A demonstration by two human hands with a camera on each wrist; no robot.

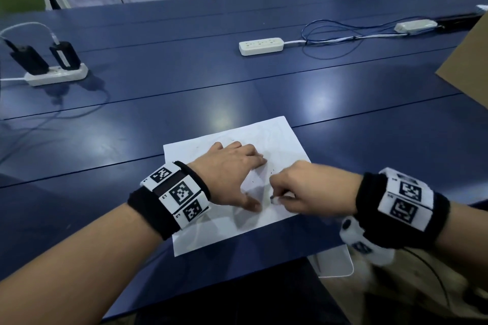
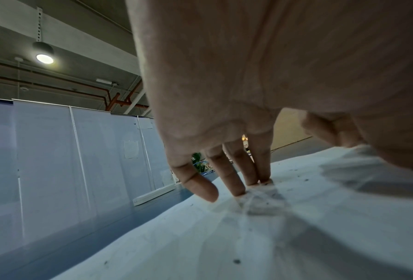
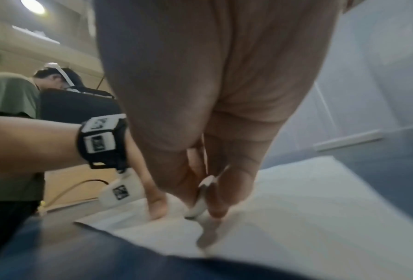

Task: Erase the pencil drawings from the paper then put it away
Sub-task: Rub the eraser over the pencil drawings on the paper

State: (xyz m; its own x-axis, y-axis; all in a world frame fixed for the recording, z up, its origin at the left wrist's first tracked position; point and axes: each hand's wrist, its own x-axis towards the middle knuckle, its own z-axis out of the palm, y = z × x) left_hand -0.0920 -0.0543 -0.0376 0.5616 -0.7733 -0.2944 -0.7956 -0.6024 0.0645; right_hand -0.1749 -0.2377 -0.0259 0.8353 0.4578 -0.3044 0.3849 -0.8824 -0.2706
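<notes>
Lying flat on the blue tabletop (image 1: 343,103), the paper (image 1: 280,137) sits near its front edge. The left hand (image 1: 232,171) presses it with straight, spread fingers (image 2: 234,180), while the right hand (image 1: 309,187) pinches a white eraser (image 3: 199,206) against the sheet.

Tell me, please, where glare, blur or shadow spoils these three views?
Head view: lamp glare patches on the blue table; hand shadows on the paper. Left wrist view: sharp at the fingertips, near paper soft. Right wrist view: motion blur smears the eraser and the right hand.
</notes>
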